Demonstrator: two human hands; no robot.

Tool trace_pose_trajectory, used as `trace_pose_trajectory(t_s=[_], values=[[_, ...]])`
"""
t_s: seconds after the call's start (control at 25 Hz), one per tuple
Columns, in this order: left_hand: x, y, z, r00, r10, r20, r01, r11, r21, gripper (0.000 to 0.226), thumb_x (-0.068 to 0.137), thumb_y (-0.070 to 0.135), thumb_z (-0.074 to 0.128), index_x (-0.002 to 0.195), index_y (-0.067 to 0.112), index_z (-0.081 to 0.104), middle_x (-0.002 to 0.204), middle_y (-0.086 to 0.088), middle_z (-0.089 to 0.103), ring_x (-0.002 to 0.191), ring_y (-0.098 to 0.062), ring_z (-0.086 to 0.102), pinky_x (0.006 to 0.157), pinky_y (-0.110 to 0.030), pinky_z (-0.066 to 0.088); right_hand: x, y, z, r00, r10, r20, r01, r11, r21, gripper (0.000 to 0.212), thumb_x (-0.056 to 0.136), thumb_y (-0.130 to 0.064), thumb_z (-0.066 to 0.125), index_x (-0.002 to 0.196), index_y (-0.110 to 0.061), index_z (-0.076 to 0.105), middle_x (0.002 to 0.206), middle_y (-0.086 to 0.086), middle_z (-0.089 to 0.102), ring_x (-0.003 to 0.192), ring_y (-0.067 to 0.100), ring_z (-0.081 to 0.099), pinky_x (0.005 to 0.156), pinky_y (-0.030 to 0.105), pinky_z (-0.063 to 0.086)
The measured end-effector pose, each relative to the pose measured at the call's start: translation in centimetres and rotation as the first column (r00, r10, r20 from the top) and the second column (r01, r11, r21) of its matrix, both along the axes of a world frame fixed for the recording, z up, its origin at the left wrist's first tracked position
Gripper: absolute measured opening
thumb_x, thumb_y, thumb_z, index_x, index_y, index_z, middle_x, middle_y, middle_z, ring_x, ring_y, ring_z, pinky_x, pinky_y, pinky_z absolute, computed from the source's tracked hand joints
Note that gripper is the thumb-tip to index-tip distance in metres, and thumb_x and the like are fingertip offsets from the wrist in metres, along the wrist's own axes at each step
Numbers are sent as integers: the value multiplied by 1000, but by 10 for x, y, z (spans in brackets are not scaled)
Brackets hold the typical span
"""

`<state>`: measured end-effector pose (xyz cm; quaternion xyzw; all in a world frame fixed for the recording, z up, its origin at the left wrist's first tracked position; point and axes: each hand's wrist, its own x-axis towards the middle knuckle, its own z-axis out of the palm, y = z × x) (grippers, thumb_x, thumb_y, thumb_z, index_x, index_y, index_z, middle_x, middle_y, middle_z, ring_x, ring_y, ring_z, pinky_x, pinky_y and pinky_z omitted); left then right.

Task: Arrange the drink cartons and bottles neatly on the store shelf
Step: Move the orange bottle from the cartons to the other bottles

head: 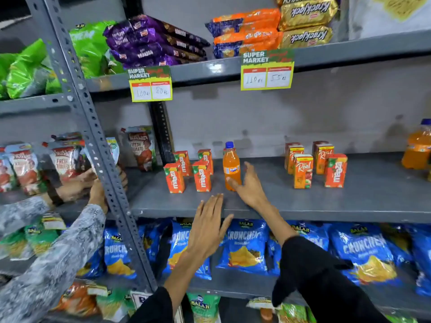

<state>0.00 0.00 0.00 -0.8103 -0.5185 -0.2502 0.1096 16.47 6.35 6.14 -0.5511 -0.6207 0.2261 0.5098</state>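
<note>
Orange bottle [231, 169] upright on shelf [349, 201], R hand [248, 186] grip apart, thumb touching it, L hand [208, 226] flat, empty.

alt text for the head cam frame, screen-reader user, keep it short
A person's right hand, open, touches a small orange soda bottle standing on a grey store shelf, while the left hand hovers open at the shelf's front edge. Four Maaza cartons stand left of the bottle, five more juice cartons to its right.

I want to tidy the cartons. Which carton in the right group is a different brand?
The front right carton is the one: it reads Maaza, like the left group, while the other cartons beside it read Real.
</note>
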Motion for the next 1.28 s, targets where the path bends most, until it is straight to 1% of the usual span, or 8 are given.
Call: trace_pose_trajectory(t_s=[0.12,0.32,0.44,0.64,0.84,0.96,1.12,1.28], values=[[-5,8,-5,1000,8,-24,-7,1000,16,67,103,56,21,150,13,43,153,-3,49,144,-20,41,123,-41,28,-14,21,5,997,-21,-73,23,999,34,80,81,-29,79,144,-7,34,136,11,53,122,25,56,95,34,49],[-9,12,-4,1000,-13,-16,14,999,48,65,103,54,21,148,15,45,152,-3,51,143,-19,43,122,-41,29,-25,34,5,990,-70,-122,76,996,43,67,79,-28,80,134,-15,44,107,-9,55,93,8,60,66,9,40],[-5,9,-3,1000,21,-8,-21,999,40,67,103,54,20,148,13,45,152,-4,50,145,-20,41,123,-42,27,-19,29,3,983,-95,-156,106,992,66,68,77,-31,82,134,-16,47,109,-13,57,86,-3,57,69,4,39],[16,1,-2,999,45,-29,-45,999,14,74,101,57,10,150,12,42,157,-4,44,148,-21,35,126,-42,21,16,-6,7,982,-114,-150,137,979,152,66,74,-37,83,129,-17,53,124,0,67,103,10,64,90,28,53],[87,-20,2,999,-29,-18,29,999,34,63,104,50,25,144,10,50,151,-7,52,143,-23,43,123,-45,27,101,-55,10,979,-139,-152,165,971,172,65,71,-40,85,125,-20,56,115,-10,67,98,6,65,90,26,54],[143,-33,2,999,-46,-1,46,999,16,55,104,46,41,141,7,54,146,-9,57,140,-25,48,121,-46,32,159,-77,10,970,-186,-154,211,962,172,66,71,-32,87,128,-15,58,116,-3,70,103,13,69,90,24,56],[219,-58,-2,999,-41,29,42,999,-19,59,103,49,37,142,7,53,149,-8,54,142,-25,46,122,-48,29,250,-100,7,952,-246,-180,278,943,182,57,69,-25,87,120,-15,63,104,-4,74,95,12,71,90,28,56],[283,-77,-3,999,-40,36,40,999,1,69,101,54,24,142,8,54,149,-8,54,142,-24,45,122,-49,29,335,-118,4,935,-324,-147,346,922,171,56,72,-35,83,121,-19,60,98,-11,68,92,8,67,84,21,51]])
